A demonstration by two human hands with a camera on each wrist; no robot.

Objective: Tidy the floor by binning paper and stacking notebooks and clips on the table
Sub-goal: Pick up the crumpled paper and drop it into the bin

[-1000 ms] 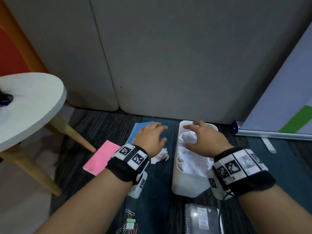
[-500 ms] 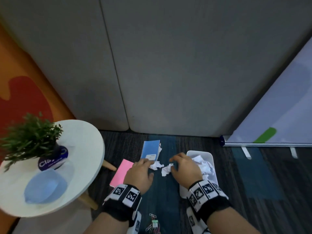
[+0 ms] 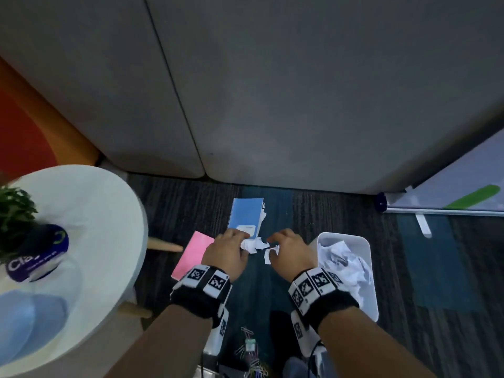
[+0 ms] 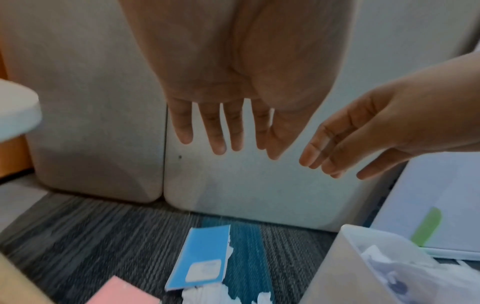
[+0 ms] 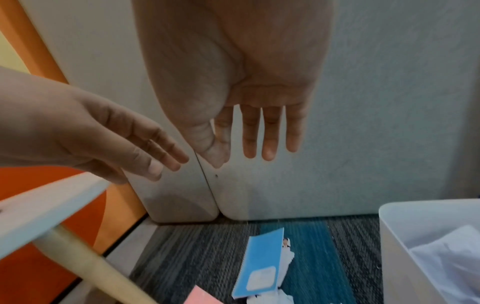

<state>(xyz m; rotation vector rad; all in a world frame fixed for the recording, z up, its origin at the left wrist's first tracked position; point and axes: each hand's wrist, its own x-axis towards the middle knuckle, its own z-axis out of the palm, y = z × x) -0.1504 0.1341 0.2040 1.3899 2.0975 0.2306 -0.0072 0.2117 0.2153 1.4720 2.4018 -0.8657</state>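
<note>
Only head view: clips [image 3: 249, 356] | wrists: both hands' fingers [image 4: 219, 131] straight

**Around the Work Area**

A potted plant [image 3: 16, 214] in a dark blue pot and a pale blue bowl [image 3: 30, 320] stand together. Grey padded panels [image 3: 272, 91] line the back; a white banner [image 3: 463, 184] with a green stripe leans rightward.

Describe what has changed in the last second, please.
The right hand left the white bin and moved left; both hands, the left hand too, now hang open above the paper scraps on the carpet, holding nothing. The blue notebook, pink notebook and bin stayed put.
</note>
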